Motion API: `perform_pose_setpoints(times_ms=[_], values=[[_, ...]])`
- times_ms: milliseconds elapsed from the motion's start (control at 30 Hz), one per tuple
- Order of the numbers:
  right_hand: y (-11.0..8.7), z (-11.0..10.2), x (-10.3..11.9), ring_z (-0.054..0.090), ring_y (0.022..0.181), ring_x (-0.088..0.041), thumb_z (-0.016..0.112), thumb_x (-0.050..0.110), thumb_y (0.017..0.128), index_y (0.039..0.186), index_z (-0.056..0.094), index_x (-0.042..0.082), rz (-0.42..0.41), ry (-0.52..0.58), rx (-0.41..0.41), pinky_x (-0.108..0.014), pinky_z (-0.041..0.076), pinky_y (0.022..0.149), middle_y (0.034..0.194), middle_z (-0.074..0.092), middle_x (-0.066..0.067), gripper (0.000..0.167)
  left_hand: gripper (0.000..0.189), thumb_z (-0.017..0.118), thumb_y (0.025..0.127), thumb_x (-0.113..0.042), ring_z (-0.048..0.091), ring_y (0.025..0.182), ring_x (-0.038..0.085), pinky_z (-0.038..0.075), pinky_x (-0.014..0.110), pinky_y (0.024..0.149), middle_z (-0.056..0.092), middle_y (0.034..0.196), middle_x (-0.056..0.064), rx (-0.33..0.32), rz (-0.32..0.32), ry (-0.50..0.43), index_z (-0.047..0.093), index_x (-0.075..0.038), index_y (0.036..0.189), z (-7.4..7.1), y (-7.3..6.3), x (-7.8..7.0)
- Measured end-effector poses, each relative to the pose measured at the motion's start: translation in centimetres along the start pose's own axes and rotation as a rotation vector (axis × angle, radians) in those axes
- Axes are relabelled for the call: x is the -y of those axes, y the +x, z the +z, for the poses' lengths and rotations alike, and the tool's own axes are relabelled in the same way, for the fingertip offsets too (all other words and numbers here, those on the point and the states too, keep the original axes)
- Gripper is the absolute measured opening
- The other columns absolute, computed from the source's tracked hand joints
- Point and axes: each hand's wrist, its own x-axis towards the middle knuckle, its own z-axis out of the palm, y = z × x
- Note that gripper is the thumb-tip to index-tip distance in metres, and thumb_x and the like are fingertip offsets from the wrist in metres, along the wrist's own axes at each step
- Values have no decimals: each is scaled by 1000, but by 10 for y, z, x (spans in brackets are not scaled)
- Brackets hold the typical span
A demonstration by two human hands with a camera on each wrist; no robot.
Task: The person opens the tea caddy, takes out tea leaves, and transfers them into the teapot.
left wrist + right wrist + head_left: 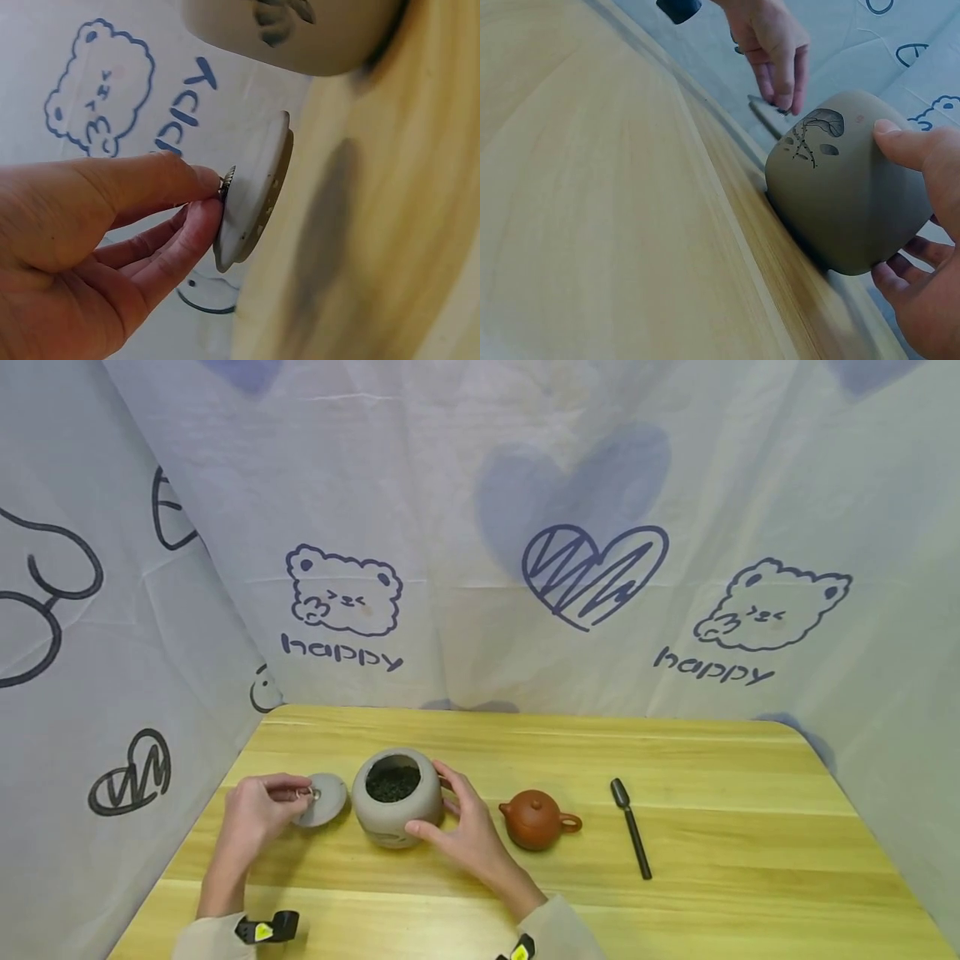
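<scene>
My left hand [258,810] pinches the small metal knob of a round grey lid [327,800]. In the left wrist view the lid [259,191] is tilted and held above the wooden table, its shadow beneath it. Right beside it stands a grey ceramic tea jar [397,822], uncovered, with dark loose tea leaves [393,783] inside. My right hand [468,839] grips the jar's right side, thumb at the front and fingers round the back. A leaf drawing marks the jar's wall [847,195] in the right wrist view.
A reddish-brown clay teapot [534,822] sits right of my right hand, its spout towards the jar. Farther right lies a dark tea scoop [632,835]. The wooden table [735,827] is bordered by printed cloth [465,610] at the back and sides.
</scene>
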Motion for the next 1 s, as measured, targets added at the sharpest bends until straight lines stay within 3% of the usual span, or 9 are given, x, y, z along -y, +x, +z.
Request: perform_pose_setpoints(times_ms=[200,400,600,767,1000], values=[[0,-2,3,44,141,-36,83,10,88,156,39,3,1,-1,3,-58,41,112,156,42,-16,81,20,80,82,-1,72,75,11,54,13,61,78,92,14,-13,4,-27,79,2,102,-10,-1,-17],[1,-2,3,44,140,-38,83,9,87,155,39,6,0,8,-3,-59,41,111,156,42,-17,81,24,81,84,-3,68,74,-1,56,14,65,77,97,16,6,-23,-121,78,4,107,-24,-6,-36],[1,-3,5,45,139,-36,83,7,87,155,40,6,2,9,-8,-60,41,111,156,43,-17,80,31,84,84,-6,68,77,-4,56,13,71,76,104,19,10,-50,-200,76,4,112,-32,-12,-59],[2,-3,2,46,139,-37,83,7,87,155,40,5,1,5,-5,-59,42,111,156,43,-18,80,29,83,85,-4,70,77,-1,58,15,71,76,103,21,5,-30,-254,75,5,112,-30,-15,-78],[7,3,-30,44,141,-32,84,12,87,157,39,12,-4,-11,-11,-55,43,111,158,42,-8,83,24,82,86,-4,72,77,4,58,16,68,77,98,17,20,-5,-244,77,3,108,-16,-16,-91]])
